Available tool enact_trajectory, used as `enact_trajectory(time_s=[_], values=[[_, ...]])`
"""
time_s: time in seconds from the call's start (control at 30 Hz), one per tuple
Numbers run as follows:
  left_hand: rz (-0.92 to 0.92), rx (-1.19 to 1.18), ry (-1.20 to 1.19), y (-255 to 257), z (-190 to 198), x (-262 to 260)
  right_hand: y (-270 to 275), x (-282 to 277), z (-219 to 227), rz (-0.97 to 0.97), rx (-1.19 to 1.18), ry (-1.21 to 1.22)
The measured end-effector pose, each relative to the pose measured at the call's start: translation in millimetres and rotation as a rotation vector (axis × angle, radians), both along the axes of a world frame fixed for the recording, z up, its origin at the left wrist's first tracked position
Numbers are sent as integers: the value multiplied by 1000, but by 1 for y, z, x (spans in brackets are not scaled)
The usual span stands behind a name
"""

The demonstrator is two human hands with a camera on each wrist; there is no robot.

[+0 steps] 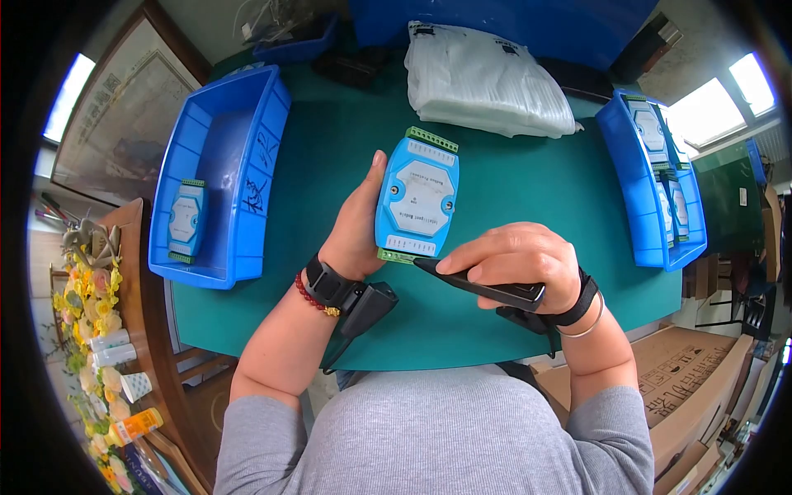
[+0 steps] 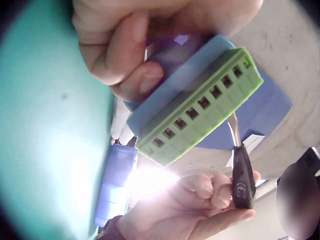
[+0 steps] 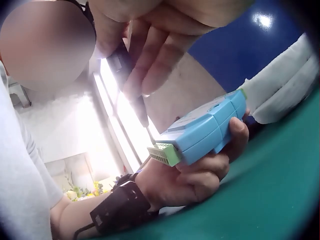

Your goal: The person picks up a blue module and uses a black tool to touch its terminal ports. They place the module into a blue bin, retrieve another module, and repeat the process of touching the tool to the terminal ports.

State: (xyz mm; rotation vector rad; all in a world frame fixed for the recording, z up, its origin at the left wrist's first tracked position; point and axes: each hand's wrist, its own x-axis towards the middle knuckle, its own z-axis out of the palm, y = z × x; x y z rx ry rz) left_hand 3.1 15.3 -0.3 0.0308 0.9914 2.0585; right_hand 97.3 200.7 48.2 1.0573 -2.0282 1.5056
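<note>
My left hand (image 1: 355, 231) holds a blue module (image 1: 417, 198) with a white printed label, its face tilted up over the table. Green terminal blocks run along both ends; the near terminal block (image 2: 202, 107) shows a row of square openings in the left wrist view. In my right hand (image 1: 532, 268) is a black-handled screwdriver (image 1: 483, 286), pinched between thumb and fingers. Its thin metal tip comes right at the near green block in the right wrist view. Part of the left hand is hidden behind the module.
On the left stands a blue bin (image 1: 247, 177) with one similar module (image 1: 186, 221) inside. A second blue bin (image 1: 635, 198) on the right has several modules. White foam packaging (image 1: 491, 82) lies at the back of the green table (image 1: 330, 148).
</note>
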Motion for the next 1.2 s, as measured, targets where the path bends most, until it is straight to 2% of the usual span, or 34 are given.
enact_trajectory(time_s=[0.3, 0.43, 0.53, 0.63, 0.73, 0.93, 1.03, 1.13, 1.2], values=[[-27, -22, 26, 1, 3, 1, -3, -3, 2, 0, 64, 77], [-26, -7, 62, 1, 4, 3, -11, 6, -2, -208, 28, -33], [-14, -34, 66, 2, 4, 4, -15, 8, -9, -258, -62, -117], [-1, -37, 49, 2, 4, 3, -12, 8, -4, -159, -91, -123], [4, -33, 31, 2, 3, 2, -5, 4, 2, -74, -5, -6], [1, -49, 26, 2, 5, 2, -5, 6, 3, -84, -2, -24], [-3, -49, 29, 1, 3, 1, -5, 12, 6, -110, -101, -91], [-21, -44, 22, 0, 1, 0, -2, 3, 7, -38, 36, 70], [-41, -48, 28, 1, 2, 0, -5, 2, 2, -47, 32, 87]])
